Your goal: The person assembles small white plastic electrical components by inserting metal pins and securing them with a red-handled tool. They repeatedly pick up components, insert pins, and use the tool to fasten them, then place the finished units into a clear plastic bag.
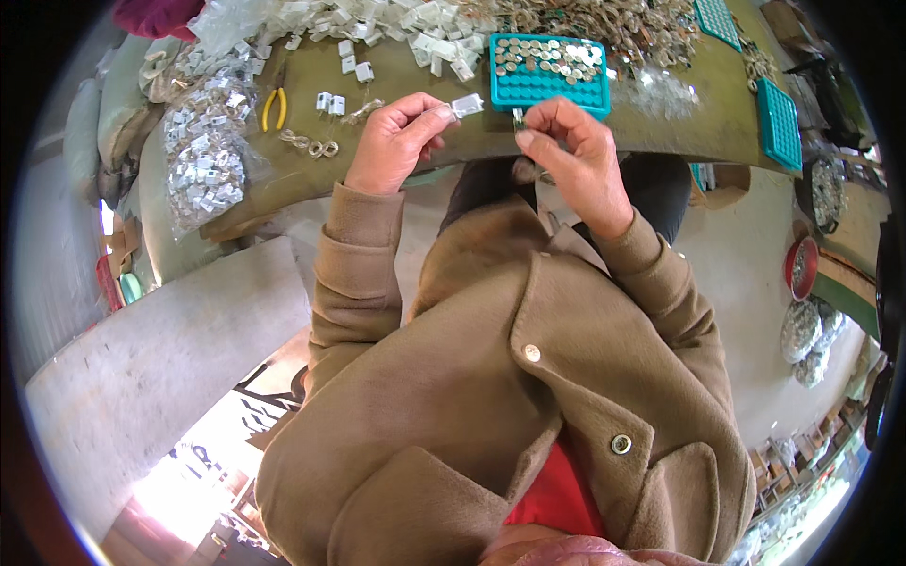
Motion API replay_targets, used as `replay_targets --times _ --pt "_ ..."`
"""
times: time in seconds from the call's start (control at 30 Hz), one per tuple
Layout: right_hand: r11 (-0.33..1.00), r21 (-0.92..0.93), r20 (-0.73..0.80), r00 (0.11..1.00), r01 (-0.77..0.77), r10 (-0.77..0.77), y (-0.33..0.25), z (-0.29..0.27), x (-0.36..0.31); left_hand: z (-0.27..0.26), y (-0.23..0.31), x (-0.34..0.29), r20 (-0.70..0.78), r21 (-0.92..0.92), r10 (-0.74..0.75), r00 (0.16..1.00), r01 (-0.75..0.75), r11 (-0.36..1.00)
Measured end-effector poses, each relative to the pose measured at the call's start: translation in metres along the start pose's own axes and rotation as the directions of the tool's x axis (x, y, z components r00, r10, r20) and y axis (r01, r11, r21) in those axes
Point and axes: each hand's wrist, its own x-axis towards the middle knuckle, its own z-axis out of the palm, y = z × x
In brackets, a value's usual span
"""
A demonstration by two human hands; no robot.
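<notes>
– While both hands are nr top ctr of the frame, what's the L hand (401, 141) got?

– Flat white pc (468, 106), pinched btw thumb & index finger, other fingers curled in. Pc sticks out rightward, just left of the teal tray (528, 97) in view.

– And the R hand (578, 156)?

– Thumb & fingertips pinched together too, w/ a small pale bit (517, 114) at the tips, nr the tray's lower left edge. Too small to ID.

– Tray contents?

– Round silvery discs (543, 57) across the upper part, rows of round dimples showing along the lower part.

– Left of the hands?

– Small white blocks (330, 103) side by side, a looped cable (309, 143) below 'em, & yellow-handled pliers (275, 109) up & left of that. Farther left, upper left of frame: clear plastic bag (203, 179) w/ lots of white pcs inside.

– Along the top edge?

– Big heap of white casings (429, 24) ctr-left, tangled brownish wires (604, 17) right of ctr. Loose clear bits (661, 94) lie right of the tray.

– Anything else upper right?

– Second teal tray (779, 124) nr the right end of the olive tabletop (708, 137), third tray (719, 21) above it, cut off by the frame's top.
</notes>
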Motion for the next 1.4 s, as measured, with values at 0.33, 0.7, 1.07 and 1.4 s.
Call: replay_targets --times 0.33,0.7,1.07,1.4 --pt "0.992 0.044 -0.036 0.993 0.118 -0.116 0.009 0.004 -0.005 0.040 0.000 -0.012 0.232 -0.528 -0.012 0.973 0.136 0.839" --pt "0.935 0.353 -0.126 0.989 -0.029 0.078 0.012 0.010 -0.009 0.073 -0.019 -0.011 -0.064 -0.435 0.173 0.983 -0.183 0.882" --pt "0.991 0.130 -0.097 0.995 -0.005 0.017 0.003 0.006 -0.006 0.088 -0.019 -0.015 -0.145 -0.288 0.348 0.926 -0.376 0.881" --pt "0.987 -0.163 -0.098 0.995 -0.001 -0.015 -0.001 -0.007 -0.002 0.097 -0.027 -0.016 -0.155 -0.268 0.266 0.951 -0.300 0.916"
